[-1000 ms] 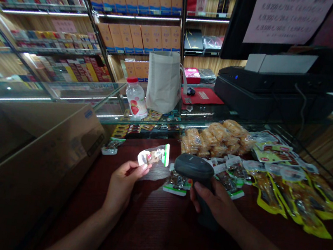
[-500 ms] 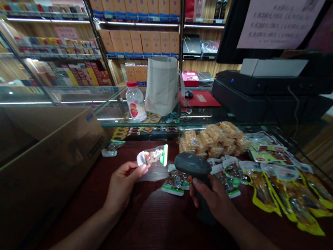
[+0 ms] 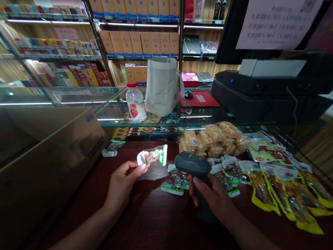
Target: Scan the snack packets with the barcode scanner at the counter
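Observation:
My left hand (image 3: 123, 183) pinches a small clear snack packet (image 3: 153, 155) with a green edge, held above the dark red counter (image 3: 150, 231). My right hand (image 3: 211, 192) is wrapped round the handle of a black barcode scanner (image 3: 192, 163). The scanner's head points left at the packet, a short gap between them. Beneath and behind the scanner lie several similar snack packets (image 3: 173, 180) with green edges. Another small packet (image 3: 112, 149) lies by the cardboard box, left of my left hand.
An open cardboard box (image 3: 67, 139) fills the left side. Behind are a pile of wrapped golden snacks (image 3: 211, 138), yellow-edged food packs (image 3: 288, 189), a red-capped bottle (image 3: 135, 101) and a white bag (image 3: 161, 86). A monitor (image 3: 230, 30) stands at back right.
Both hands, the packet and the scanner hold almost the same places. The light on the packet looks slightly brighter, and the view has shifted very little.

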